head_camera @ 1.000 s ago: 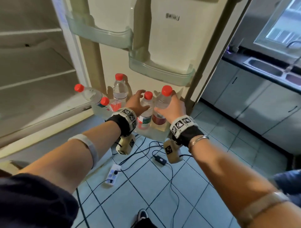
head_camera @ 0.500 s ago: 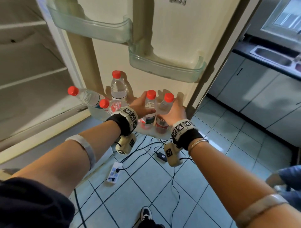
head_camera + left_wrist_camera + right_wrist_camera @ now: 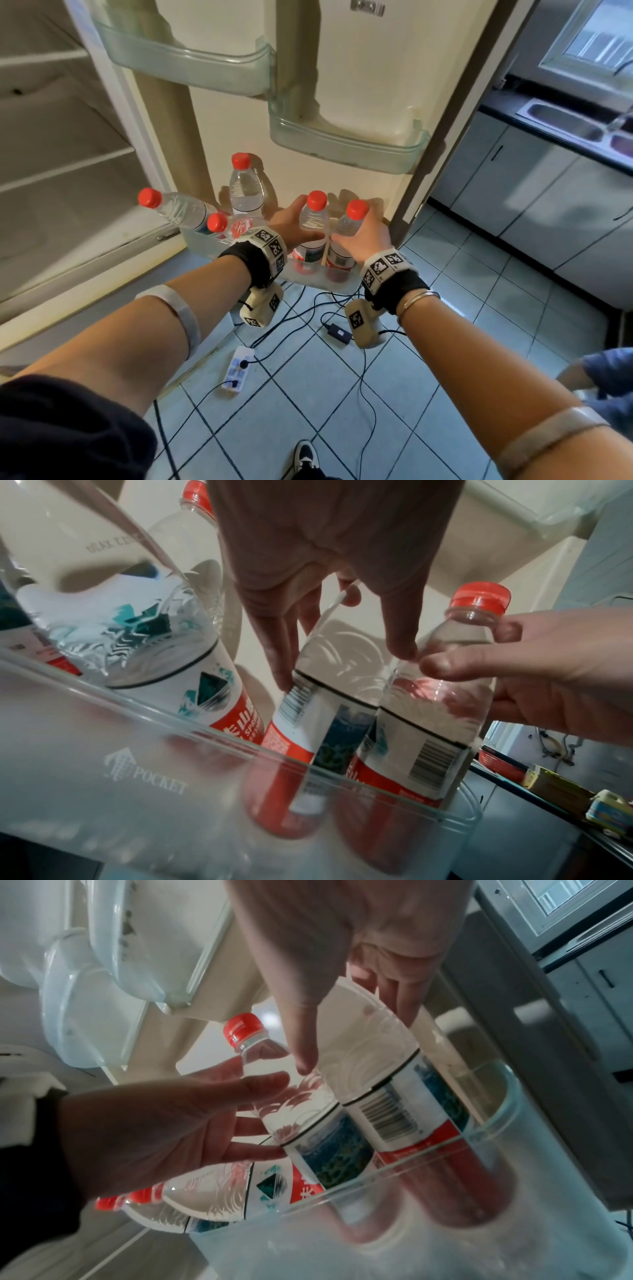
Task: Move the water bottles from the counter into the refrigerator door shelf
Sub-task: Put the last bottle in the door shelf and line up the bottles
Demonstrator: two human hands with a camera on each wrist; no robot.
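Two red-capped water bottles stand side by side at the right end of the lowest door shelf. My left hand holds the left bottle at its shoulder, thumb on one side and fingers on the other. My right hand grips the right bottle just below its cap. In the left wrist view, my left hand straddles its bottle. In the right wrist view, my right hand wraps its bottle. Further left in the shelf, one bottle stands upright and another leans left.
Two upper door shelves hang above with nothing in them. The fridge's inner shelves are at the left. A power strip and cables lie on the tiled floor. A counter with a sink runs at the right.
Both hands have lowered their bottles into the lowest door shelf and drawn them close together. The camera view has tipped slightly downward.
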